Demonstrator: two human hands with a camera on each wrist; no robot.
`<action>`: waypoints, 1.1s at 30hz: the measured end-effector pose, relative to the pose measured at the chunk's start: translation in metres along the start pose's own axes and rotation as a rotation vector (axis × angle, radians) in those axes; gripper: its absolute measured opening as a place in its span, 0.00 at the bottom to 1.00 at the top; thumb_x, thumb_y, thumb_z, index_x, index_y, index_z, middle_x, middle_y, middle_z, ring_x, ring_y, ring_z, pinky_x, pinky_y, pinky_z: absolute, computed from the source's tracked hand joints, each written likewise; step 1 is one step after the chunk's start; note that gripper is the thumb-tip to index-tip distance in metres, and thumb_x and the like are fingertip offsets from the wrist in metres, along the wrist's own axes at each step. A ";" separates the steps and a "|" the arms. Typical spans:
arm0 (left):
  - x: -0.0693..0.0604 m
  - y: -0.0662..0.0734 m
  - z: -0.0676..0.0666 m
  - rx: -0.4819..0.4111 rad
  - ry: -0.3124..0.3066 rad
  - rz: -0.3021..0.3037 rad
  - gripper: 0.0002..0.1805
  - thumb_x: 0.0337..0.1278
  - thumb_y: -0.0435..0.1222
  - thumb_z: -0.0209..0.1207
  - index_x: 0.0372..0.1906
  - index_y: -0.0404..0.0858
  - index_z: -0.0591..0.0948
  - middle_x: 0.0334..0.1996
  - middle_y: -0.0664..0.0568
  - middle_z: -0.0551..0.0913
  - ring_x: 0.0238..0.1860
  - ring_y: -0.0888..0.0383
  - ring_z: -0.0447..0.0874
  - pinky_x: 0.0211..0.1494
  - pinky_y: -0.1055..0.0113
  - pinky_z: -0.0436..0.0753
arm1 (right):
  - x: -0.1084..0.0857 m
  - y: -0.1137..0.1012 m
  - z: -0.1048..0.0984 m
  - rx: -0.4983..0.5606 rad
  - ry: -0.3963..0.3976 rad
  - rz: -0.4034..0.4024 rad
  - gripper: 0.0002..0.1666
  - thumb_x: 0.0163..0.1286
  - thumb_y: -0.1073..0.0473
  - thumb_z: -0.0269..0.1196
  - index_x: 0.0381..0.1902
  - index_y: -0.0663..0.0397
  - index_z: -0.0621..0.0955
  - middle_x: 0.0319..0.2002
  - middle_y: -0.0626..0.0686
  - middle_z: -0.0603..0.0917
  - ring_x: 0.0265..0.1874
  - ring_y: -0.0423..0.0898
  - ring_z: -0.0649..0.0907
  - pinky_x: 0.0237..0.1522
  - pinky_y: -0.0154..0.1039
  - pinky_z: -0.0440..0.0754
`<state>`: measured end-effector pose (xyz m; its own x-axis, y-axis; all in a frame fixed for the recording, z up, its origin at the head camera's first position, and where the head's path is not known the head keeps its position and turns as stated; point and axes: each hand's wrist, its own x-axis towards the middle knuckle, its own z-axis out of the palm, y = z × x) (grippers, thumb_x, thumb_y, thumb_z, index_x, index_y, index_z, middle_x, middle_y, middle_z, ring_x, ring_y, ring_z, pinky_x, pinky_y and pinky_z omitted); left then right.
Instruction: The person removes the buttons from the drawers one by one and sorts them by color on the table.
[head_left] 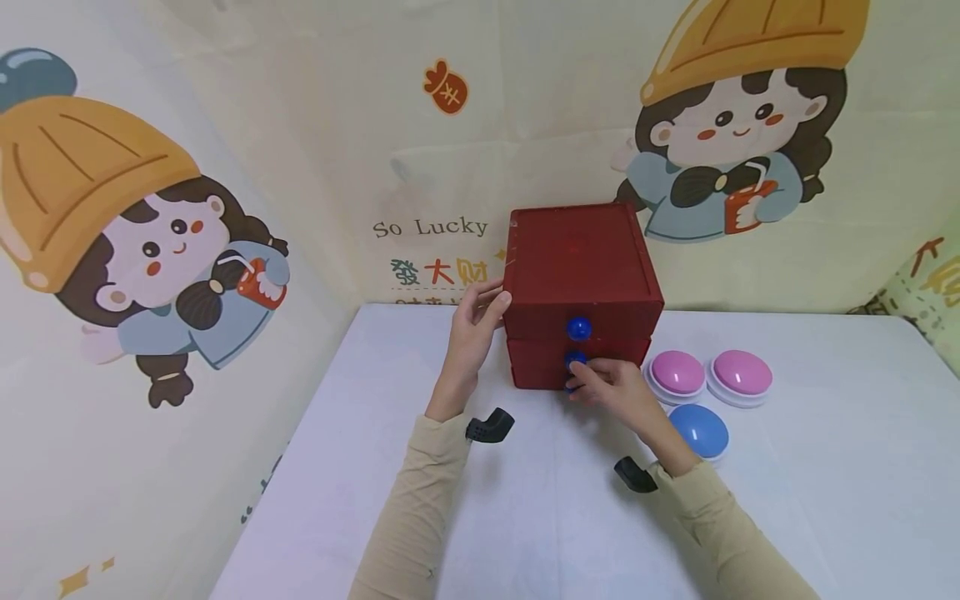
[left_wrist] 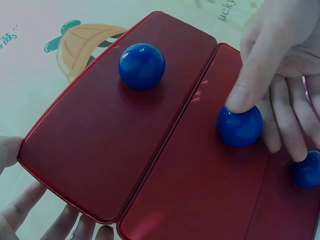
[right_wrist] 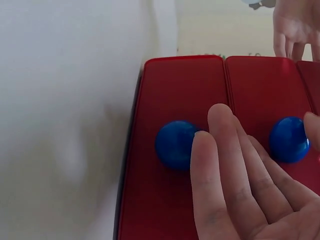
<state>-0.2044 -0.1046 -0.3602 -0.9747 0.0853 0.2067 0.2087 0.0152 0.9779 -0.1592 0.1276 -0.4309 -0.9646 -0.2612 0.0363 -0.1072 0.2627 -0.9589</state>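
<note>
A dark red drawer cabinet (head_left: 581, 254) stands against the back wall, with one round blue knob on each drawer front. At its left side my left hand (head_left: 471, 333) rests with fingers spread, the thumb near the front corner. My right hand (head_left: 615, 390) is at the front and pinches the middle knob (left_wrist: 242, 129) between thumb and index finger. Its other fingers extend past the bottom knob (right_wrist: 176, 145), close to it. Above them the top knob (head_left: 579, 328) is untouched. All the drawers look closed.
Right of the cabinet, two pink push buttons (head_left: 678, 372) with white bases sit side by side. A blue push button (head_left: 699, 430) lies in front of them, partly behind the right wrist. Beneath is a white table (head_left: 540, 517); a printed cloth (head_left: 315, 150) hangs behind.
</note>
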 end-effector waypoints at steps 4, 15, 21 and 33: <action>0.000 0.000 0.000 0.004 0.007 0.006 0.22 0.69 0.46 0.59 0.63 0.46 0.75 0.58 0.51 0.78 0.58 0.55 0.79 0.60 0.57 0.79 | -0.004 0.003 -0.003 -0.018 -0.002 0.008 0.23 0.74 0.48 0.59 0.48 0.66 0.83 0.40 0.62 0.89 0.38 0.58 0.89 0.41 0.41 0.87; -0.001 0.004 0.001 0.012 0.015 -0.006 0.21 0.69 0.45 0.58 0.63 0.45 0.75 0.57 0.49 0.78 0.59 0.55 0.79 0.61 0.58 0.79 | -0.010 0.013 -0.010 -0.115 -0.003 0.048 0.24 0.74 0.47 0.60 0.47 0.64 0.85 0.37 0.60 0.89 0.34 0.55 0.88 0.39 0.45 0.87; 0.001 -0.003 0.001 0.007 0.008 0.001 0.22 0.68 0.47 0.59 0.63 0.46 0.75 0.57 0.50 0.78 0.59 0.55 0.79 0.61 0.57 0.79 | -0.008 0.024 -0.007 -0.109 0.005 0.079 0.25 0.74 0.47 0.60 0.45 0.67 0.84 0.35 0.62 0.89 0.31 0.55 0.88 0.33 0.44 0.87; 0.002 -0.001 0.000 0.016 -0.006 -0.033 0.24 0.71 0.41 0.56 0.67 0.38 0.71 0.61 0.45 0.75 0.62 0.52 0.77 0.63 0.57 0.78 | 0.002 0.030 -0.001 -0.098 -0.005 0.118 0.25 0.74 0.48 0.59 0.43 0.69 0.85 0.33 0.62 0.89 0.30 0.53 0.89 0.32 0.41 0.87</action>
<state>-0.2065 -0.1046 -0.3605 -0.9806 0.0905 0.1737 0.1773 0.0342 0.9836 -0.1648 0.1361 -0.4587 -0.9707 -0.2275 -0.0768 -0.0161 0.3811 -0.9244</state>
